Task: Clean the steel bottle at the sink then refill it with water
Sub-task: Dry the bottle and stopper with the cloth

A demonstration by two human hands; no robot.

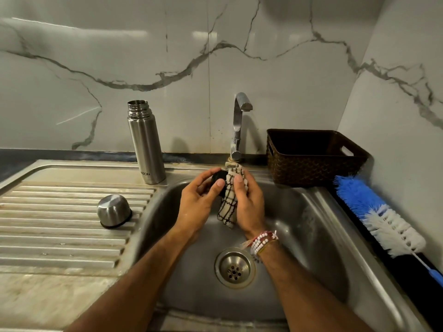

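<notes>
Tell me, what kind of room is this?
Most likely a home kitchen: a steel sink with a ribbed drainboard, a tap against marble-look wall tiles, and a bottle brush alongside.

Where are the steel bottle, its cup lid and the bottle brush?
bottle (146,144): head view, middle of its steel body.
cup lid (112,210): head view, its domed side.
brush (374,212): head view, where blue bristles meet white.
</notes>
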